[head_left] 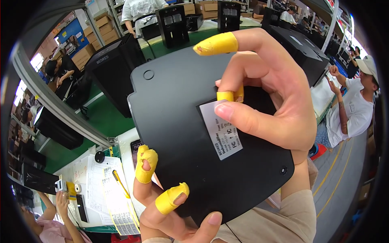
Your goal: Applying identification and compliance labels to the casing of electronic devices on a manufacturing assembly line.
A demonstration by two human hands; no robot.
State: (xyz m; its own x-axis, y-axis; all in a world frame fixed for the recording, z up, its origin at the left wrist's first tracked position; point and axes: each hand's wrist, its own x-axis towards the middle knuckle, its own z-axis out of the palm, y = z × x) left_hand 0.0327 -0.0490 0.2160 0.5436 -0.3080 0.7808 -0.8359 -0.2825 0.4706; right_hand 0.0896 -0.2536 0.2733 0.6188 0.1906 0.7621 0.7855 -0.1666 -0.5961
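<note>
Green worktop (101, 121) lay below, carrying black units. Head view: left hand (170, 210) gripped the black panel (178, 133) at its lower edge; right hand (275, 105) pinched the grey label (221, 129). Press evenly, keeping edges square.

The right hand (279, 101) wears yellow tape wraps on several fingers: one covers the tip of the index finger like a cap, and narrower yellow bands ring two fingers beside it. Its thumb is bare, with a short, plain nail. A beige sleeve covers the right forearm up to the wrist. The left hand (170, 206) has yellow tape on two fingertips, worn through in places so the fingertip shows. Its thumb is also bare.
</note>
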